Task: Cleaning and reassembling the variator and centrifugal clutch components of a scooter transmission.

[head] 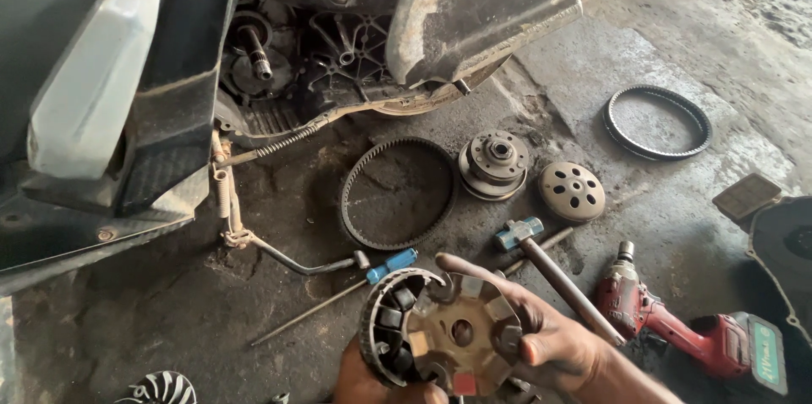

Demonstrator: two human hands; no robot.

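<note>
My left hand (364, 383) supports from below a round finned variator pulley (440, 332) with dark rollers and a brown ramp plate, at the bottom centre of the head view. My right hand (541, 332) lies across its right face, fingers spread over the plate. Both hands are greasy. Just beyond lie a blue-handled screwdriver (385, 269) and a hammer with a blue head (541, 260).
A scooter's open engine case (288, 57) with a bare shaft stands at the upper left. On the stained concrete lie two toothed drive belts (397, 192) (658, 122), a clutch assembly (495, 164), a perforated clutch bell (573, 191), a red power tool (685, 328) and a dark cover (782, 252).
</note>
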